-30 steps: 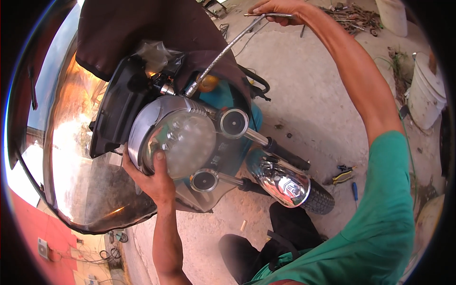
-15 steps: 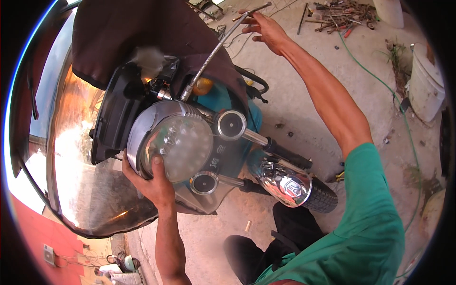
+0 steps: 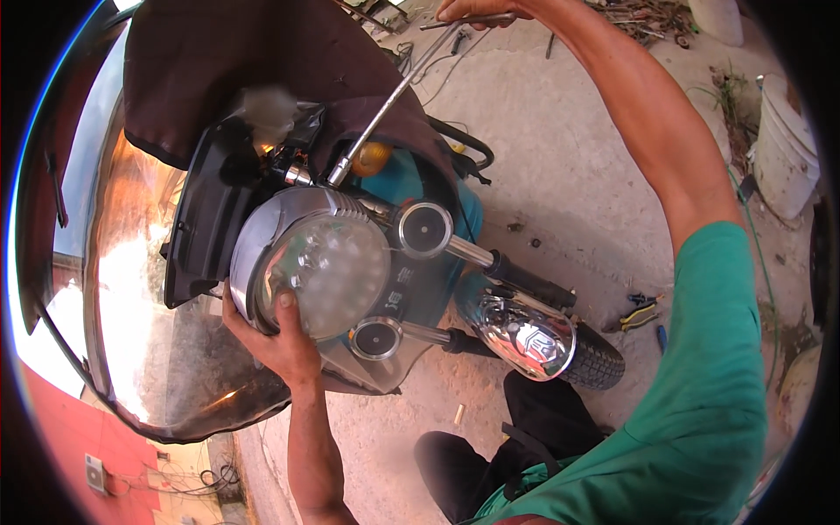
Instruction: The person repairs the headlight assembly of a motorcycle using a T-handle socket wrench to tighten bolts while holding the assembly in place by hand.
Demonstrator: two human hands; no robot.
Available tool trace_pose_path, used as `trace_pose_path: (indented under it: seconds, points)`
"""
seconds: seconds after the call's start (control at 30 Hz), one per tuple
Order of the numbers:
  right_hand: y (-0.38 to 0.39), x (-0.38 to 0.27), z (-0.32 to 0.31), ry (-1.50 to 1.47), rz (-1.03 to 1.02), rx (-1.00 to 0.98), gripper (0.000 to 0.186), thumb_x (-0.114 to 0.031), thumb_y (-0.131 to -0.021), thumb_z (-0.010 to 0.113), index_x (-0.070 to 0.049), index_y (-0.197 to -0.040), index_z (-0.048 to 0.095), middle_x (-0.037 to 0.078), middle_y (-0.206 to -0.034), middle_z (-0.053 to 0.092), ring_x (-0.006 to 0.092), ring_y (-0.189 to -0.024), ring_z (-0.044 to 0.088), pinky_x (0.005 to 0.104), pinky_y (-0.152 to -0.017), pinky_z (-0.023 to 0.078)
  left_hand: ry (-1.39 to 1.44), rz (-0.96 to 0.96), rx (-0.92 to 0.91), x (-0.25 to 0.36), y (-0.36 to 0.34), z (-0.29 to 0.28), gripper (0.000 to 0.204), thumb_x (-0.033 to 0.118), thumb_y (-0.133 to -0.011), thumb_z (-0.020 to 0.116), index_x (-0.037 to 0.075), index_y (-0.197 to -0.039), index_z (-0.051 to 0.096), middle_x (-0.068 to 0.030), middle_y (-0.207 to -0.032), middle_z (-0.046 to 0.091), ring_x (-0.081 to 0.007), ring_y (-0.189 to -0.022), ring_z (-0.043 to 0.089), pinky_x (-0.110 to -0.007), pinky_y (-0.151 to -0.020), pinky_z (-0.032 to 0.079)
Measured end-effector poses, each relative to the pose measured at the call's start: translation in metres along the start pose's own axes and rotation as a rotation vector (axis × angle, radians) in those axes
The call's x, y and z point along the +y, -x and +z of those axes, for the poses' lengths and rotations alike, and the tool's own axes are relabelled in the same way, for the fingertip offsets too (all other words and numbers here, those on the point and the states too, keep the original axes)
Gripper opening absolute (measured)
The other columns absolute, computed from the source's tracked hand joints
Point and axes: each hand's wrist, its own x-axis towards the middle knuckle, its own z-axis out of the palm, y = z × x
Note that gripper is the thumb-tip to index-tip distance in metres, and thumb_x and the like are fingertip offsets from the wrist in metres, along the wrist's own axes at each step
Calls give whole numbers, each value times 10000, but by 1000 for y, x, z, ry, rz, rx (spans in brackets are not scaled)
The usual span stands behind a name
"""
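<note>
My left hand (image 3: 284, 346) grips the lower left rim of a round chrome headlight (image 3: 337, 271), its thumb on the clear lens. At the upper edge, my right hand (image 3: 490, 10) is closed round the crossbar of a long T-handle socket wrench (image 3: 385, 114). The wrench slants down to the left, and its socket end sits just above the headlight, beside an orange turn signal (image 3: 372, 159). What the socket sits on is hidden. Two chrome-rimmed round fork caps (image 3: 423, 230) stand right of the headlight, over a chrome front fender (image 3: 529, 337).
A clear windshield (image 3: 175, 359) and a dark cover (image 3: 236, 61) surround the vehicle's front at left. Yellow-black pliers (image 3: 639, 315) lie on the concrete past the front tire (image 3: 604, 363). A white bucket (image 3: 783, 149) and a pile of tools (image 3: 647, 19) are at the far right.
My right hand has gone from spread fingers near the crossbar to a closed hold on it, the arm shifting up and right. The crossbar has turned. My left hand stays on the headlight.
</note>
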Motion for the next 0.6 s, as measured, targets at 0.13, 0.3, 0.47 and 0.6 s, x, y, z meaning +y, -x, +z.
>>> trace_pose_path:
  seconds: [0.13, 0.3, 0.47, 0.6]
  points:
    - [42, -42, 26, 524, -122, 63, 426, -498, -1117, 462, -170, -1369, 565, -33, -1143, 683, 180, -944, 632, 423, -766, 450, 12, -8, 6, -5, 0, -5, 948, 462, -900, 799, -66, -1558, 366, -239, -1507, 433, -355, -1414, 451, -490, -1180, 377]
    - [-8, -5, 57, 837, -397, -78, 437, -480, -1117, 495, -179, -1421, 582, -13, -1162, 696, 153, -990, 631, 374, -768, 441, 37, 3, -5, -1, 0, -6, 876, 289, -892, 799, -62, -1563, 358, -223, -1491, 448, -339, -1394, 464, -468, -1183, 378]
    - [-96, 118, 175, 85, 60, -566, 470, -463, -1124, 508, -177, -1486, 595, -13, -1129, 708, 127, -1021, 623, 316, -810, 448, 157, -78, -17, 9, -1, 0, 924, 248, -826, 874, -19, -1567, 391, -216, -1497, 464, -336, -1380, 507, -462, -1174, 418]
    - [-71, 146, 213, 30, 164, -536, 505, -502, -1115, 520, -197, -1506, 612, -34, -1151, 708, 102, -1027, 614, 279, -858, 427, 7, -48, -12, -1, 2, -11, 949, 419, -838, 856, -34, -1542, 409, -211, -1441, 508, -313, -1345, 509, -430, -1164, 393]
